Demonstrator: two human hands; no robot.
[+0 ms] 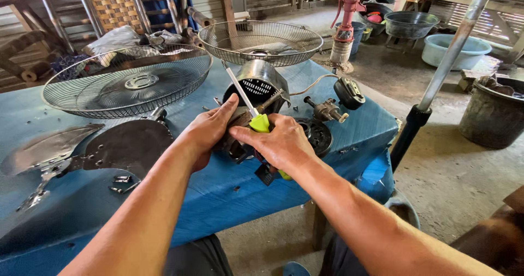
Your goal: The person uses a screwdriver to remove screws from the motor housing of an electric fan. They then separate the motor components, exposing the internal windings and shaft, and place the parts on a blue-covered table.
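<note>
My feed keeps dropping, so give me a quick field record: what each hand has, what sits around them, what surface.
left hand: steadies a dark fan motor part
right hand: grips a screwdriver with a yellow-green handle, shaft up
behind hands: metal motor housing
fan guards: one left, one farther back
fan blade: flat, left
loose screws: near blade
surface: blue-covered table

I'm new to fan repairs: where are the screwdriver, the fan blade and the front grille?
screwdriver (260, 123), head view, on its green handle.
fan blade (128, 145), head view, on the dark blade face.
front grille (82, 93), head view, on its wire mesh.
</note>
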